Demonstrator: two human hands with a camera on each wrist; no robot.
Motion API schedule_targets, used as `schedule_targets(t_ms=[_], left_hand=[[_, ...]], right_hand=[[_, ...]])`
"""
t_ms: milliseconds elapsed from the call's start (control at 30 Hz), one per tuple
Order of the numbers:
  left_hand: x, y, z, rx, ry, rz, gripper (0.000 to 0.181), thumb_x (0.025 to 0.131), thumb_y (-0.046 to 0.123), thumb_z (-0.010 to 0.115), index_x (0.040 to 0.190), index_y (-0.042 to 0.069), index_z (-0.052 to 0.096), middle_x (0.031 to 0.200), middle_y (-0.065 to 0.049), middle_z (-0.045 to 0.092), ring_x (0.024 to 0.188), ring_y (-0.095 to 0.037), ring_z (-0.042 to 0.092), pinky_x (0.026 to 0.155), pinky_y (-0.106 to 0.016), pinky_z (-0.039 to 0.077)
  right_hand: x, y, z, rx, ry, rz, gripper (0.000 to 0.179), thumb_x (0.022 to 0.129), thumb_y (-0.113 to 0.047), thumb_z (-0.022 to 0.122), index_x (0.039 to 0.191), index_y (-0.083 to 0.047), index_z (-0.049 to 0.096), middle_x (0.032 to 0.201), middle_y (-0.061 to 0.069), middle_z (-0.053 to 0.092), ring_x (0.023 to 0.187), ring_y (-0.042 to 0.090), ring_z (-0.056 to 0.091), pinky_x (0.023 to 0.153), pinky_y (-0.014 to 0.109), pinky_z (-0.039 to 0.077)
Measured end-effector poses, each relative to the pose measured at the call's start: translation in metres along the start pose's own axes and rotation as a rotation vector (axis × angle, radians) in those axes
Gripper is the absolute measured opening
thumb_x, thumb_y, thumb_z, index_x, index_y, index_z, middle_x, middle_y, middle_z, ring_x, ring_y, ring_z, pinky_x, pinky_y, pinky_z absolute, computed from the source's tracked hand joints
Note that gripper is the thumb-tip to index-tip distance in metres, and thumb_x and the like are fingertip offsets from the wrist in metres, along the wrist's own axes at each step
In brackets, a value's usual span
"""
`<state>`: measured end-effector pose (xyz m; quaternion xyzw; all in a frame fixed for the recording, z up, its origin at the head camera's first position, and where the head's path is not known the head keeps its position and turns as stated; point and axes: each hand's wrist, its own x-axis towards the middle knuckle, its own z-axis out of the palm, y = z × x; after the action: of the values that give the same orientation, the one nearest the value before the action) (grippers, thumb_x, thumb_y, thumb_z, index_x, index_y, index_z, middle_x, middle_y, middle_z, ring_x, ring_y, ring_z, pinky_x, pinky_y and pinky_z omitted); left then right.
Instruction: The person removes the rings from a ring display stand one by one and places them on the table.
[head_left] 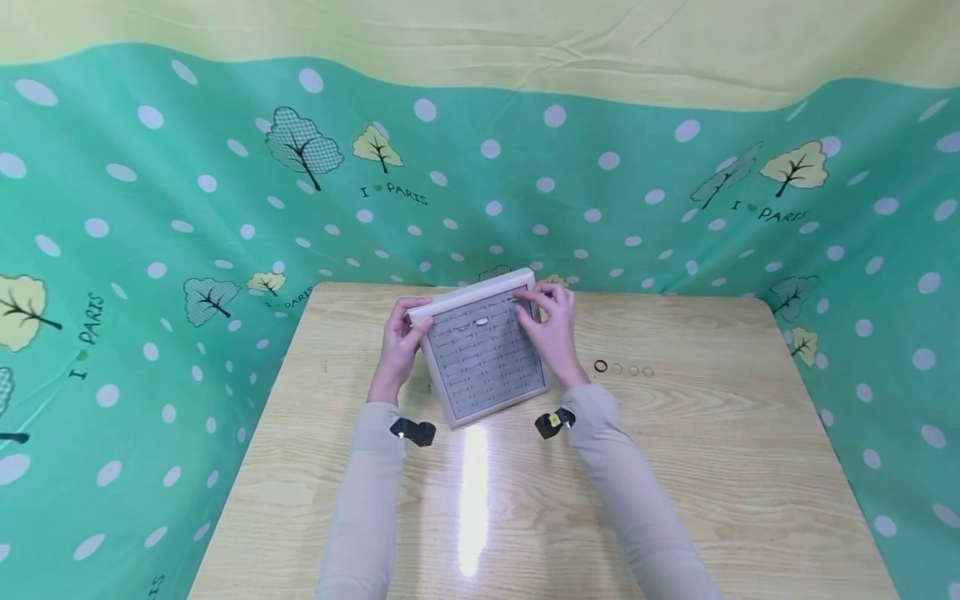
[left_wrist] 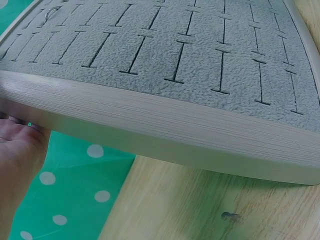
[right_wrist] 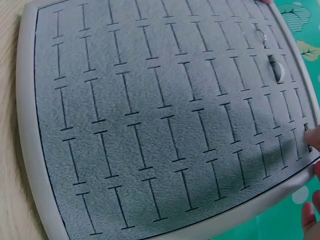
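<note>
A ring display tray (head_left: pixel 487 358) with a pale frame and grey slotted padding is held tilted above the table. My left hand (head_left: pixel 399 346) grips its upper left corner, thumb on the front; part of that hand (left_wrist: pixel 17 155) shows under the frame in the left wrist view. At the upper right corner, my right hand (head_left: pixel 551 325) has thumb and forefinger at a slot, pinching a small ring (right_wrist: pixel 307 137) mostly hidden by the fingertip. A broad silvery ring (right_wrist: pixel 277 70) and a thinner ring (right_wrist: pixel 262 37) stand in other slots.
On the wooden table (head_left: pixel 712 467), right of the tray, a black ring (head_left: pixel 600 366) lies in a row with several thin, pale rings (head_left: pixel 633 371). A green dotted cloth (head_left: pixel 487 183) hangs behind and at both sides. Each wrist wears a small black camera (head_left: pixel 412 431).
</note>
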<state>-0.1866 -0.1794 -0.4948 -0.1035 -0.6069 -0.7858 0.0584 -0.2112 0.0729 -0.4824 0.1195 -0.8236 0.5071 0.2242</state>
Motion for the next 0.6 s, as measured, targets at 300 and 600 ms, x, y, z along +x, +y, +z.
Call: schedule_targets(t_ms=[300,600], left_hand=[[0.0000,0.0005,0.0011,-0.011,-0.001,0.001,0.031,0.095,-0.004,0.054,0.122,-0.011,0.040,0.106,-0.005,0.060,0.085,-0.017,0.062,0.072,-0.031,0.057],[-0.0004,-0.0035,-0.0002,0.000,0.006,0.016,0.031,0.094,-0.004,0.053,0.122,-0.010,0.041,0.108,-0.007,0.058,0.086,-0.017,0.062,0.072,-0.031,0.057]], right_hand=[[0.0049,-0.0025,0.0012,-0.050,-0.034,0.015,0.013,0.081,-0.005,0.076,0.094,-0.002,0.071,0.106,0.014,0.054,0.106,0.029,0.039,0.091,0.042,0.036],[0.0069,0.0031,-0.0018,0.021,-0.137,0.032,0.008,0.087,-0.005,0.070,0.092,-0.002,0.065,0.106,0.015,0.046,0.107,0.030,0.037,0.087,0.040,0.037]])
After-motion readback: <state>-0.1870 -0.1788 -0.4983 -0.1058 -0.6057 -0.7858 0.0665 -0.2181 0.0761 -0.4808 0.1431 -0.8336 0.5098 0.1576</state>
